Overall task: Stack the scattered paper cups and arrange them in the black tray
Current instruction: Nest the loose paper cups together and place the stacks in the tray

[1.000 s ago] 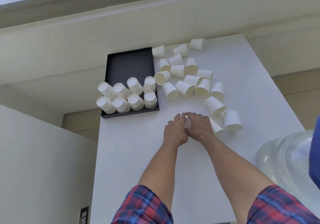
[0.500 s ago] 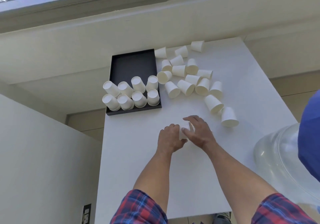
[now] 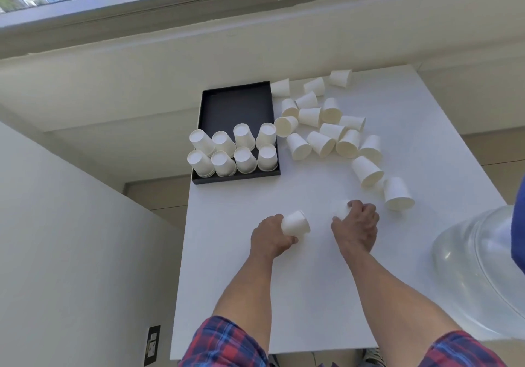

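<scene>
My left hand (image 3: 271,236) grips a white paper cup (image 3: 295,223), bottom up, just above the white table (image 3: 326,295). A little to its right, my right hand (image 3: 356,229) closes over a second white cup (image 3: 341,209), mostly hidden by the fingers. The black tray (image 3: 235,102) lies at the far left of the table; several upside-down cup stacks (image 3: 235,150) fill its near end in two rows. To the tray's right, several loose cups (image 3: 329,128) lie scattered on their sides, trailing down to one cup (image 3: 397,194) near my right hand.
A large clear water bottle (image 3: 483,275) bulges over the table's right near side. The table's left edge drops off beside a low white wall (image 3: 71,238). A window sill (image 3: 227,5) runs along the far wall.
My hands were together over one spot near the scattered cups. They have pulled back toward me and apart, each now holding a cup.
</scene>
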A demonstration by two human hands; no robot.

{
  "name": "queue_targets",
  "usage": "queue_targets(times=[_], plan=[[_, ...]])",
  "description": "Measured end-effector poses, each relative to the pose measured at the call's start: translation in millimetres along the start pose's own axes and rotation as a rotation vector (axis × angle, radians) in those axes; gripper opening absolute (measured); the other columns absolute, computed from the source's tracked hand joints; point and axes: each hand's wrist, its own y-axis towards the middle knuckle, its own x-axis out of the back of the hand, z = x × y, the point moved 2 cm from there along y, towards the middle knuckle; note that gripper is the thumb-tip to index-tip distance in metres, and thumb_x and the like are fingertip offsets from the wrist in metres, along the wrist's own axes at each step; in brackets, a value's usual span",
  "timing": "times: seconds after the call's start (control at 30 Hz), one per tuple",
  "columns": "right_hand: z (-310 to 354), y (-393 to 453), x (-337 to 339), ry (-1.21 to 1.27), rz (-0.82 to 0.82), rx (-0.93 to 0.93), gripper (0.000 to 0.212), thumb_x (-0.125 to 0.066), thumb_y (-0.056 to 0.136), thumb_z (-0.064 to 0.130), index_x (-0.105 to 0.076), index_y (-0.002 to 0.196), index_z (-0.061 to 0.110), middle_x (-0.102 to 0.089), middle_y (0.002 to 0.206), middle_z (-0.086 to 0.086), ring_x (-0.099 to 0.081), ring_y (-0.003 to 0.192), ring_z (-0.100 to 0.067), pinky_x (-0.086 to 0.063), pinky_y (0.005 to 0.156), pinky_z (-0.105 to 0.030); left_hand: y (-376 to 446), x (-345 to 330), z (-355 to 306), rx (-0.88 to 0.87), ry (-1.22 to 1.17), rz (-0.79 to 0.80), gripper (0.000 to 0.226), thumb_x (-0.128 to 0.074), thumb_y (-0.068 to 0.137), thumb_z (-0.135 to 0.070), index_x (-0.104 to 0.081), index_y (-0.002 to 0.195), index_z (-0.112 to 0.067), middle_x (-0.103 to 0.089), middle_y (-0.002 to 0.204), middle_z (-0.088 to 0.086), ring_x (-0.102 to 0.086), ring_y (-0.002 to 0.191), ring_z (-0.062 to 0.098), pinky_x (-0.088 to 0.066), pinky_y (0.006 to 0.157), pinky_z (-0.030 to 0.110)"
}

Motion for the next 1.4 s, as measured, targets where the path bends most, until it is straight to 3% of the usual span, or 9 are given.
queue_targets(times=[0.23, 0.4, 0.47, 0.6, 0.73, 0.93, 1.07, 1.27, 1.4], plan=[[-9, 9, 0, -0.102, 0.177, -0.037, 0.061, -0.063, 0.082, 0.015, -0.038, 0.138, 0.022, -0.045, 0.126, -0.014, -0.046, 0.113, -0.032, -0.047, 0.084, -0.036, 2, 5, 9, 0.012, -0.062, 0.061, 0.056, -0.076, 0.079, -0.041, -0.056, 0.129, -0.029, -0.064, 0.121, -0.004, -0.06, 0.113, 0.022, -0.055, 0.088, 0.04], [-13, 13, -6, 0.127, 0.291, 0.039, 0.067, -0.066, 0.078, 0.019, -0.047, 0.14, 0.033, -0.044, 0.122, -0.007, -0.048, 0.109, -0.03, -0.049, 0.084, -0.036, 6, 9, 13, 0.018, -0.359, 0.053, 0.059, -0.08, 0.081, -0.03, -0.06, 0.136, -0.028, -0.066, 0.125, 0.0, -0.061, 0.114, 0.023, -0.054, 0.094, 0.037], [-6, 8, -6, 0.279, 0.389, 0.122, 0.07, -0.068, 0.073, 0.016, -0.051, 0.137, 0.038, -0.045, 0.12, 0.0, -0.05, 0.105, -0.024, -0.047, 0.075, -0.03, 7, 11, 13, 0.031, -0.536, 0.085, 0.059, -0.08, 0.079, -0.025, -0.061, 0.135, -0.026, -0.067, 0.124, 0.004, -0.064, 0.109, 0.023, -0.055, 0.09, 0.035], [15, -1, -3, 0.657, 0.543, 0.173, 0.071, -0.068, 0.057, 0.014, -0.063, 0.125, 0.035, -0.056, 0.122, -0.001, -0.058, 0.1, -0.021, -0.051, 0.071, -0.025, 9, 21, 8, 0.082, -0.799, 0.216, 0.056, -0.077, 0.073, -0.026, -0.063, 0.127, -0.02, -0.066, 0.102, 0.006, -0.06, 0.072, 0.021, -0.044, 0.058, 0.024], [30, -4, 0, 0.919, 0.672, 0.139, 0.068, -0.061, 0.055, 0.014, -0.067, 0.122, 0.024, -0.059, 0.117, -0.013, -0.058, 0.091, -0.022, -0.051, 0.066, -0.021, 11, 29, 8, 0.138, -0.889, 0.267, 0.048, -0.074, 0.079, -0.042, -0.066, 0.119, -0.017, -0.063, 0.084, 0.007, -0.052, 0.057, 0.019, -0.041, 0.062, 0.028], [47, -14, -4, 1.08, 0.874, -0.016, 0.062, -0.055, 0.063, 0.026, -0.067, 0.124, 0.031, -0.058, 0.121, -0.013, -0.058, 0.101, -0.03, -0.047, 0.08, -0.039, 9, 34, 9, 0.165, -1.038, 0.309, 0.047, -0.072, 0.071, -0.054, -0.067, 0.105, -0.021, -0.05, 0.074, 0.005, -0.04, 0.051, 0.015, -0.039, 0.056, 0.025], [66, -21, -5, 1.217, 0.826, -0.077, 0.053, -0.055, 0.073, 0.036, -0.069, 0.124, 0.027, -0.058, 0.117, -0.014, -0.059, 0.099, -0.031, -0.048, 0.078, -0.038, 8, 36, 8, 0.173, -1.123, 0.332, 0.051, -0.074, 0.072, -0.061, -0.068, 0.103, -0.021, -0.05, 0.069, 0.004, -0.037, 0.052, 0.015, -0.04, 0.056, 0.025], [79, -20, -11, 1.332, 0.807, -0.077, 0.051, -0.045, 0.087, 0.036, -0.065, 0.13, 0.021, -0.071, 0.121, -0.016, -0.065, 0.095, -0.033, -0.05, 0.071, -0.037, 10, 45, 6, 0.144, -1.355, 0.542, 0.06, -0.043, 0.097, -0.058, -0.071, 0.13, -0.016, -0.065, 0.086, 0.016, -0.059, 0.064, 0.027, -0.051, 0.07, 0.034], [91, -18, -17, 1.29, 0.823, -0.056, 0.044, -0.041, 0.099, 0.039, -0.067, 0.128, 0.02, -0.073, 0.119, -0.015, -0.067, 0.095, -0.028, -0.05, 0.074, -0.036, 9, 50, 5, 0.141, -1.404, 0.568, 0.061, -0.044, 0.102, -0.054, -0.06, 0.141, -0.011, -0.064, 0.087, 0.015, -0.06, 0.064, 0.028, -0.052, 0.07, 0.035]])
